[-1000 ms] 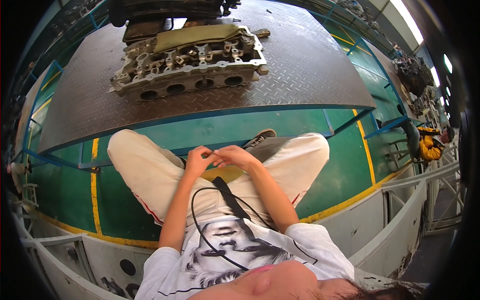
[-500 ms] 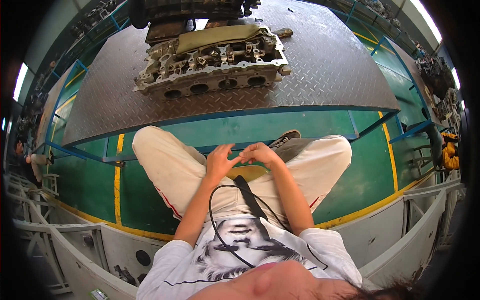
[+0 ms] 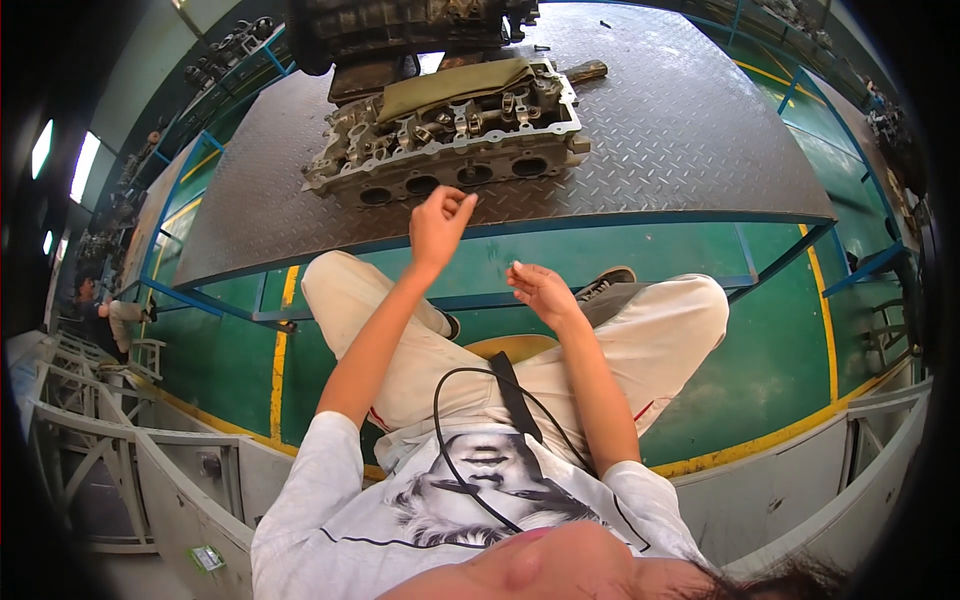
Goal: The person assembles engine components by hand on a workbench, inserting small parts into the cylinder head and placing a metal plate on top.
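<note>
I am sitting cross-legged with my left hand [image 3: 438, 226] raised toward the grey metal cylinder head [image 3: 445, 140], fingers loosely gathered and grasping nothing. That casting is lying on the dark checker-plate metal platform [image 3: 650, 130] just beyond my fingertips, an olive cloth [image 3: 455, 88] draped over its top. My right hand [image 3: 540, 292] is hovering lower, above my knee, open and empty.

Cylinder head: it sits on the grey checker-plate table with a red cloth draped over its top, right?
Not quite. The head view shows the cylinder head on the grey checker-plate table, but the cloth draped over its top is olive green, not red.
</note>
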`<state>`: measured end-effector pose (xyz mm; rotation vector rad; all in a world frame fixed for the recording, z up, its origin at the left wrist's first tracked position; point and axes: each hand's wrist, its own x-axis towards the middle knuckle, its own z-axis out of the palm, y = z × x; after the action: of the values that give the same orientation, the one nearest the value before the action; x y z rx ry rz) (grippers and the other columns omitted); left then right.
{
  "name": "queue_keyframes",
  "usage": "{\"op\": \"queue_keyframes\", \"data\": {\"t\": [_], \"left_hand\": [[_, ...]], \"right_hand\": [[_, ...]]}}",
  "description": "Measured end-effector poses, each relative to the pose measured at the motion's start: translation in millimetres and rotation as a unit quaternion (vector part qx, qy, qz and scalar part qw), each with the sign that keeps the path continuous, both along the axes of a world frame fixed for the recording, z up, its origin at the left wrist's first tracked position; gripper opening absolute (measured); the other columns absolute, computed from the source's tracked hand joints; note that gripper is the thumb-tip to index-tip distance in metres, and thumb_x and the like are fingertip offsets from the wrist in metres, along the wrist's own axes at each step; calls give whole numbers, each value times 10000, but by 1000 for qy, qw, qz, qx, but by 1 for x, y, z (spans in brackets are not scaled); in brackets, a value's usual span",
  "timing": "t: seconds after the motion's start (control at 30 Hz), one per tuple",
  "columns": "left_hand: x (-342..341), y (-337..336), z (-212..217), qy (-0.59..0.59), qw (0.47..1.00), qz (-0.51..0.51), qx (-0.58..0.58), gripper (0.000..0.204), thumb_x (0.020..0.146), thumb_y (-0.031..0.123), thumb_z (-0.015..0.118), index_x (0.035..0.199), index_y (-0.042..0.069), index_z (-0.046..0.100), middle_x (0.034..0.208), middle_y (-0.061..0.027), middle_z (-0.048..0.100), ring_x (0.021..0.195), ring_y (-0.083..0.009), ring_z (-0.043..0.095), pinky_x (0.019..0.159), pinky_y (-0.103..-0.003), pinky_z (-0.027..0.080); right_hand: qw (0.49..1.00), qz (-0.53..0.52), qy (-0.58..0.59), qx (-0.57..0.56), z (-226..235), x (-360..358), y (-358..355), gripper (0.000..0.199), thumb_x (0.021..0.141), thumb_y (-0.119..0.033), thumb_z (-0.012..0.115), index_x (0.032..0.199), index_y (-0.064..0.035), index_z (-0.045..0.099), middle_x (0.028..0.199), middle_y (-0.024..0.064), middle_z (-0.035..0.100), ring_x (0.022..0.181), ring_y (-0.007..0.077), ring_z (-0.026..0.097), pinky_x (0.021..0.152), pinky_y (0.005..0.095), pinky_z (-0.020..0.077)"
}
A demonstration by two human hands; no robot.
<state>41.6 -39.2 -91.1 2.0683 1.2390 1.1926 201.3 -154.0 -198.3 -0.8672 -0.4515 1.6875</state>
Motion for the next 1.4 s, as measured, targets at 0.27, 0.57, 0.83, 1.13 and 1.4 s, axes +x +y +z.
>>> {"op": "queue_keyframes", "data": {"t": [0.27,0.57,0.83,1.13,1.4], "left_hand": [[21,36,13,177,974,45,133,363,784,365,734,803,12,646,562,-80,598,529,-239,608,504,-347,472],[29,37,16,273,936,40,218,259,815,236,704,789,4,591,679,-149,632,614,-334,623,517,-395,487],[29,40,10,236,941,44,236,275,823,242,695,755,9,564,598,-131,573,563,-340,576,502,-399,442],[30,44,5,248,938,78,229,256,791,242,682,761,-2,609,672,-159,619,588,-342,617,500,-406,477],[27,42,6,253,930,80,256,244,790,233,691,740,11,604,650,-144,607,543,-319,592,483,-387,469]], "right_hand": [[999,18,-10,31,4,-4,-2,227,893,-303,659,907,-79,621,933,11,639,879,103,568,772,262,435],[999,-25,4,21,13,-4,-3,277,872,-349,684,815,-101,574,838,18,622,777,98,561,705,236,441],[997,-62,48,-13,12,-3,-2,303,848,-357,713,797,-97,564,786,12,593,712,90,537,663,222,450],[997,-63,36,-10,15,-5,-4,293,848,-351,713,827,-84,594,846,15,632,732,72,549,691,205,461],[996,-85,-7,-8,5,-9,-1,333,849,-366,705,916,-48,634,856,31,655,665,73,542,624,219,460]]}}
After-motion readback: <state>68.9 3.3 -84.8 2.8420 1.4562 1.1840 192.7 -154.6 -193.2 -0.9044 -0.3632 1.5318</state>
